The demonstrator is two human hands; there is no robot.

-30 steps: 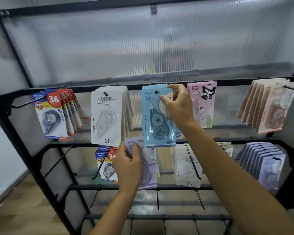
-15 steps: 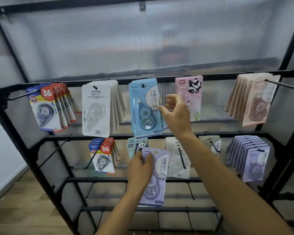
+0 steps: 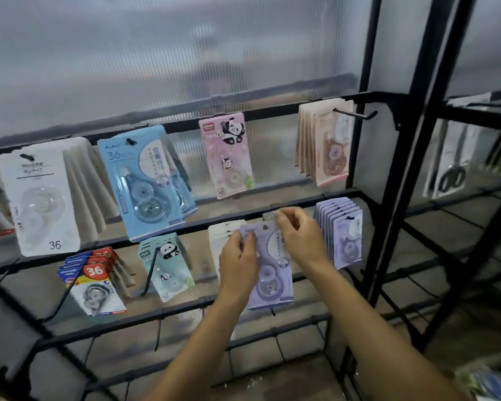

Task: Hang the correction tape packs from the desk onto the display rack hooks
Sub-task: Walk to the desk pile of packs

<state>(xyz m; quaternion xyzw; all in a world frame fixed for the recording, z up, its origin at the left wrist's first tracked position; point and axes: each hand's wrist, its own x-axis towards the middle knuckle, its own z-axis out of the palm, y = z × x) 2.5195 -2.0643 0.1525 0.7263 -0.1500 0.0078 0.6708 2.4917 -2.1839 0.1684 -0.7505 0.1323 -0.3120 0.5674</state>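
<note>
Correction tape in a purple pack (image 3: 268, 270) sits between our two hands, raised in front of the rack's (image 3: 370, 169) middle rail. Our left hand (image 3: 237, 263) grips its left edge to keep it steady, while our right hand (image 3: 297, 237) pinches the top corner by the hanging hole, probably to guide it onto a hook. Matching purple packs (image 3: 340, 230) hang just beside it, toward the rack's right edge, so that row seems the target.

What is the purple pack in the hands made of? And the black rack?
The purple pack looks like a printed card backing with a clear, shiny plastic bubble over the tape wheels; light glints off the bubble. The black rack seems to be painted metal: thin, straight bars with a dull black finish, though the image is soft.
</note>
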